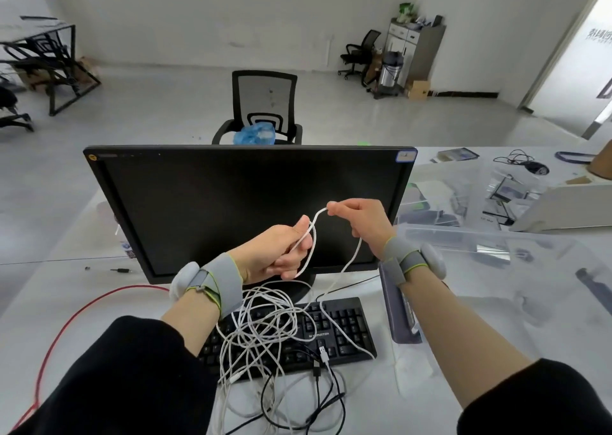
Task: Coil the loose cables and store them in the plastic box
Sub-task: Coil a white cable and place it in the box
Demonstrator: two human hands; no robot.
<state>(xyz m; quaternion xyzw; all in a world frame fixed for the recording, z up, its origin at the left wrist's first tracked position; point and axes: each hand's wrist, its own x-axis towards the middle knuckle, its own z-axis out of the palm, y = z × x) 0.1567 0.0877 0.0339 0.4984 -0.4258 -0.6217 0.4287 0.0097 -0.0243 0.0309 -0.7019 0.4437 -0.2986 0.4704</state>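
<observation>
A pale grey room with a smooth floor and a black mesh office chair (265, 103) lies beyond the white bench (66, 302), where a black flat monitor (248, 209) stands mid-bench behind a black keyboard (344, 332), and a clear plastic box (496, 252), its contents blurred, sits toward the right edge. Thin white cables (261, 328) lie tangled over the keyboard with a glossy black cable (318, 388), trailing off the near edge. The left hand (275, 255) grips a white loop, and the right hand (357, 216) pinches that strand higher up.
</observation>
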